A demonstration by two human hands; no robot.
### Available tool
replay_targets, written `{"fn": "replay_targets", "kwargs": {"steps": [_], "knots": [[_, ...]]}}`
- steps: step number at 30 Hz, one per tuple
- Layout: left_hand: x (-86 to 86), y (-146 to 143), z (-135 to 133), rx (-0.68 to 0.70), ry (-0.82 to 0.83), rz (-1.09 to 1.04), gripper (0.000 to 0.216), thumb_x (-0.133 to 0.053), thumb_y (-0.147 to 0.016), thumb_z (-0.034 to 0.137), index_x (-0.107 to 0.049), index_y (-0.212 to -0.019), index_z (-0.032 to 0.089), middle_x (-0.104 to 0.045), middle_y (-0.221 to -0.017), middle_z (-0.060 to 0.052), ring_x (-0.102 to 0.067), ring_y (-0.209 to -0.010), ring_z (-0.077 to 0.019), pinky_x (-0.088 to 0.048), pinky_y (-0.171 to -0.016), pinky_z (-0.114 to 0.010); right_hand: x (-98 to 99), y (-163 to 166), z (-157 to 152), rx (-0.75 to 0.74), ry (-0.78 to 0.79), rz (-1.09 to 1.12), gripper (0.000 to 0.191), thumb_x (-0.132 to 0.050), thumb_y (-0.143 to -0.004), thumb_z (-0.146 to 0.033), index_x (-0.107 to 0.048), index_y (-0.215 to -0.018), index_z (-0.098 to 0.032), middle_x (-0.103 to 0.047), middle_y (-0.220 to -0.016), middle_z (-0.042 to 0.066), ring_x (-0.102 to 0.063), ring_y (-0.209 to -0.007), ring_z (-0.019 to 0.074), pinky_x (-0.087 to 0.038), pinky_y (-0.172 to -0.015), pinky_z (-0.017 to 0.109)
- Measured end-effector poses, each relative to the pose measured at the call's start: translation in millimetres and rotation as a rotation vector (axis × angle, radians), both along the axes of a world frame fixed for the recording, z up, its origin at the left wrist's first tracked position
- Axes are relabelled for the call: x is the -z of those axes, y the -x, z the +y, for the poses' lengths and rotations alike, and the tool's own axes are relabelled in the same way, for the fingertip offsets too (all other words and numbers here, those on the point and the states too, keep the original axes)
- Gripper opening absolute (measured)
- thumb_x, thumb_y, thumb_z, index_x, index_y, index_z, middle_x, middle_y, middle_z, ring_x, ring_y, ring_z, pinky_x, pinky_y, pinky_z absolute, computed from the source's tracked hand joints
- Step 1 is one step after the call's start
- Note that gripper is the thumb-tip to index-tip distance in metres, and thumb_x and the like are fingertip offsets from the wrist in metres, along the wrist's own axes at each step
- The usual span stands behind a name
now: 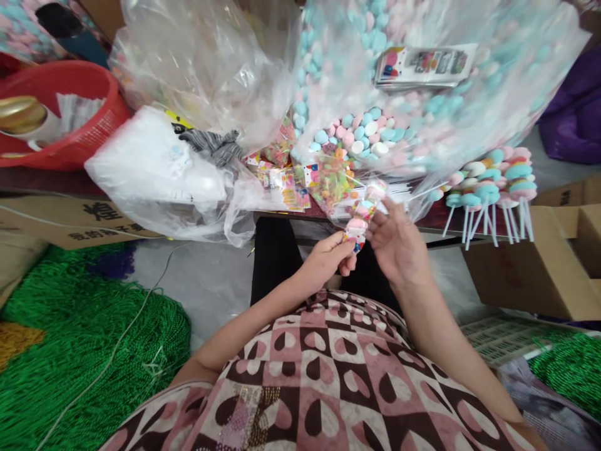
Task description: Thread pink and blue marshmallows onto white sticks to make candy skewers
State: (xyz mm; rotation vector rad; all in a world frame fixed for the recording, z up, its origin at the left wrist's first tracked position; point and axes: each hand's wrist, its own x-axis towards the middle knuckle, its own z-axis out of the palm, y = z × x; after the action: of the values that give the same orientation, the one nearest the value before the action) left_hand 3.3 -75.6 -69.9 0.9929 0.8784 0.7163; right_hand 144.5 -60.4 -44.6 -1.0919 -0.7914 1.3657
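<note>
My left hand (331, 260) is closed around the lower end of a marshmallow skewer (361, 216) in a clear printed wrapper. The skewer leans up and to the right over the table edge, its marshmallows pink and white. My right hand (399, 244) is beside it, fingers loosely bent and apart, fingertips close to the wrapper's right side; blur hides whether they touch. Just beyond are a clear bag of gummy candy rings (333, 181) and a stack of printed wrappers (282, 188). Loose pink, blue and white marshmallows (361, 133) lie in a large plastic bag behind.
Marshmallow skewers (488, 178) on white sticks lie at the table's right edge. A bundle of printed packets (425, 66) rests on the marshmallow bag. At left are a red basket (94, 141) and white plastic bag (154, 175). Green cord (117, 338) and a cardboard box (530, 275) flank me.
</note>
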Motion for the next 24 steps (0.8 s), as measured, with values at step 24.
{"fn": "replay_targets", "kwargs": {"steps": [24], "knots": [[4.4, -6.8, -2.8, -0.250, -0.139, 0.143, 0.031, -0.044, -0.094, 0.044, -0.045, -0.116, 0.022, -0.046, -0.057, 0.009, -0.045, -0.046, -0.0082, -0.037, -0.048, -0.020, 21.5, 6.7, -21.9, 0.064, -0.459, -1.245, 0.031, -0.052, -0.094, -0.035, -0.068, -0.071, -0.022, -0.061, -0.063, 0.004, -0.054, -0.062, 0.0167, -0.041, -0.062, 0.029]]}}
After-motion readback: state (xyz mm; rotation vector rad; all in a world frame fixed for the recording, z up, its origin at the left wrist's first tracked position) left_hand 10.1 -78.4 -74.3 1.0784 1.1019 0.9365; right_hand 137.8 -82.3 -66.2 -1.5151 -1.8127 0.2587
